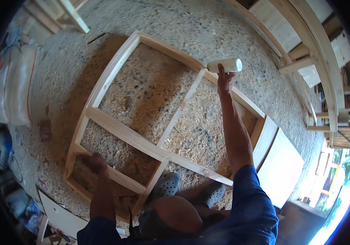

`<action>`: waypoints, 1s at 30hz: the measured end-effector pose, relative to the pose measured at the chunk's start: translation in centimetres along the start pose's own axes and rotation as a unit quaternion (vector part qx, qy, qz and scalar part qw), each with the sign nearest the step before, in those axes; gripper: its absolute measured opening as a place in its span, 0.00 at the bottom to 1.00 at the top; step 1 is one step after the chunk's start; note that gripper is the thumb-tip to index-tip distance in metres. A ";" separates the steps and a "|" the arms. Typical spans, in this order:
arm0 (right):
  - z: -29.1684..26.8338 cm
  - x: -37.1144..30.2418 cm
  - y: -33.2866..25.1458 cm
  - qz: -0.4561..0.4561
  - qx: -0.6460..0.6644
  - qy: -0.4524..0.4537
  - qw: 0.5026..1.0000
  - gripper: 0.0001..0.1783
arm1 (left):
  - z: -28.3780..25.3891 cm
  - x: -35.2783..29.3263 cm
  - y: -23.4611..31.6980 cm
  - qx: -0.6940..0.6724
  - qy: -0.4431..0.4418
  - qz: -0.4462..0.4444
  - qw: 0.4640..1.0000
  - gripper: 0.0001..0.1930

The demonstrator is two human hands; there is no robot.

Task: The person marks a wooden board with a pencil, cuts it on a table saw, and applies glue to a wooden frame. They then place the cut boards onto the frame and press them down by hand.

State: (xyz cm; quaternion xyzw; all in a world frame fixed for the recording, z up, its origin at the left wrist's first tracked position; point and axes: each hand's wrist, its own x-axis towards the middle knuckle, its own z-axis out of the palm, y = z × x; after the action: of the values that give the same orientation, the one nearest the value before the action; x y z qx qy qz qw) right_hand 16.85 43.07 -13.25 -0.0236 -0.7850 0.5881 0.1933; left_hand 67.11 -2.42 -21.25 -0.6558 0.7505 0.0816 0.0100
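Observation:
A large wooden frame with several crosspieces lies low over the ground in front of me. My right hand reaches to its far side and is closed round a white bottle. The bottle is tipped on its side, its narrow end pointing left at the joint where a long crosspiece meets the far rail. It looks like a glue bottle. Over a short crosspiece at the near left is my left hand. Blur hides its fingers, and whether it grips the wood is unclear.
Wood shavings cover the rough floor. My feet, in grey clogs, stand inside the frame's near side. Pale boards lie at the right, filled sacks stand at the left, and curved wooden pieces rise at the upper right.

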 end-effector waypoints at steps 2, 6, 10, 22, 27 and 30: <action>-4.0 -0.9 0.6 0.017 0.001 0.009 1.000 0.30 | 1.4 0.6 -0.8 0.015 0.028 0.028 0.999 0.44; -11.8 -2.2 0.9 0.046 0.022 0.038 0.998 0.32 | -0.1 0.1 -0.1 0.030 -0.002 -0.009 1.000 0.43; -20.7 -2.1 3.4 0.043 -0.036 0.076 0.995 0.33 | -0.2 -0.1 0.2 0.047 0.037 0.026 0.998 0.44; -38.5 -2.8 4.8 0.005 -0.125 0.236 0.964 0.38 | 1.5 1.7 -1.0 0.013 0.063 0.080 0.995 0.46; -39.1 -4.9 3.5 -0.009 -0.250 0.261 0.932 0.39 | 2.6 1.3 -1.0 0.030 0.004 0.066 0.997 0.49; -35.0 -5.2 3.4 -0.051 -0.208 0.245 0.946 0.36 | 2.1 10.1 -6.5 0.011 0.063 0.102 0.993 0.51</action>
State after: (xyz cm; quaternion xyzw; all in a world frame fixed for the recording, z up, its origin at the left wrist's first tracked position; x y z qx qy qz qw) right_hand 32.61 74.68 -9.66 -0.1662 -0.8184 0.3772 0.4004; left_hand 71.89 -12.90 -25.27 -0.5797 0.8132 0.0331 -0.0384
